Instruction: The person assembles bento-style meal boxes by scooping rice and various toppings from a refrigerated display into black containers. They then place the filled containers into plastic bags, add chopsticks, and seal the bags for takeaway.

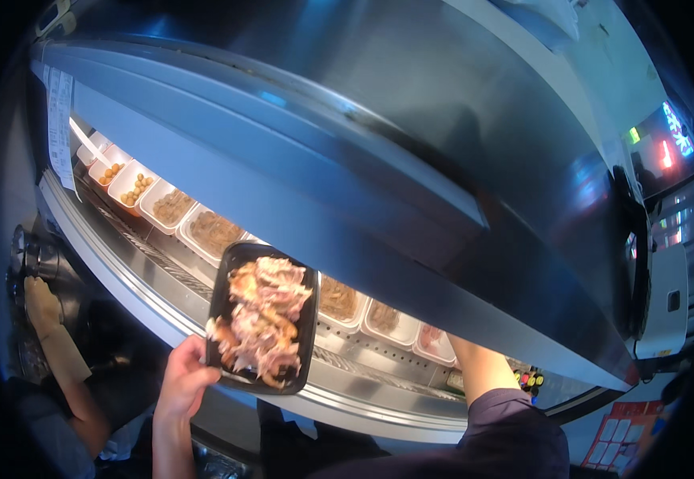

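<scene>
My left hand grips a black rectangular tray by its lower left corner, thumb over the rim. The tray is heaped with torn pieces of cooked meat, some pale, some browned. It is held up in front of a chilled display case. My right forearm reaches under the case's cover at the right; the hand itself is hidden there. Beside that wrist stands a white tub of pinkish food.
White tubs line the case, holding round yellowish balls and brownish shredded food. The broad metal cover overhangs them. At far left, another person's hand is near black pots. A paper slip hangs at the case's left end.
</scene>
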`<state>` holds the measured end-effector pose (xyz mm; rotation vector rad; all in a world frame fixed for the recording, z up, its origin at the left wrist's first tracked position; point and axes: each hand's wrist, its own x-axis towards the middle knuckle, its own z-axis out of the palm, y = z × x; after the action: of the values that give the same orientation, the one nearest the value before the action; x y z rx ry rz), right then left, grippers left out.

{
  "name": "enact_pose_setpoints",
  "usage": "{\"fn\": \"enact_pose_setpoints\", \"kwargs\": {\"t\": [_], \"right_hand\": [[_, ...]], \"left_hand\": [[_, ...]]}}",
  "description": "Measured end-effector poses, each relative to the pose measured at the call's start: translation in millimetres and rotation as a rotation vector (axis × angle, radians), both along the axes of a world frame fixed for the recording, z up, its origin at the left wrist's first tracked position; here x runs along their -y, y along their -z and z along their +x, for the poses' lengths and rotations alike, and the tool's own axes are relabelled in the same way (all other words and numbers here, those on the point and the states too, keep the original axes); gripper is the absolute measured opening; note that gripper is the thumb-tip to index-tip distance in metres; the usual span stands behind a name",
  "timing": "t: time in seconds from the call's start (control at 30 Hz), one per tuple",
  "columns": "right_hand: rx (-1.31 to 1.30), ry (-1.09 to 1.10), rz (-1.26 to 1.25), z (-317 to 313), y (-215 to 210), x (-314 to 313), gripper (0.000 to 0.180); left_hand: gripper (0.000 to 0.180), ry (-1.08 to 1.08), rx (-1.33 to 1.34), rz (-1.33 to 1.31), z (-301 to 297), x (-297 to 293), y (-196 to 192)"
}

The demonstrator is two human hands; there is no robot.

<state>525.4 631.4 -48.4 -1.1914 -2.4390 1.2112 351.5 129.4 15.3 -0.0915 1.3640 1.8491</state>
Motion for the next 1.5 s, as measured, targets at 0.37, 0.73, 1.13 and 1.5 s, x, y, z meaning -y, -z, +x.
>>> {"fn": "enact_pose_setpoints", "kwargs": {"t": [0.37,0.73,1.13,1.5], "right_hand": [[-0.025,-0.018,0.003,-1,23,-5,0.027],[-0.036,-0.006,0.032,29,8,-39,0.027],[-0.041,-0.037,0.068,11,19,-44,0.028],[0.096,-0.149,0.357,-133,108,-19,0.028]], "left_hand": [[0.019,0.054,0.017,0.032,-15,-115,64],[0.020,0.103,0.100,0.055,3,-235,138],[0.021,0.007,0.055,0.093,15,-187,128],[0.019,-0.130,0.023,0.140,3,-144,141]]}}
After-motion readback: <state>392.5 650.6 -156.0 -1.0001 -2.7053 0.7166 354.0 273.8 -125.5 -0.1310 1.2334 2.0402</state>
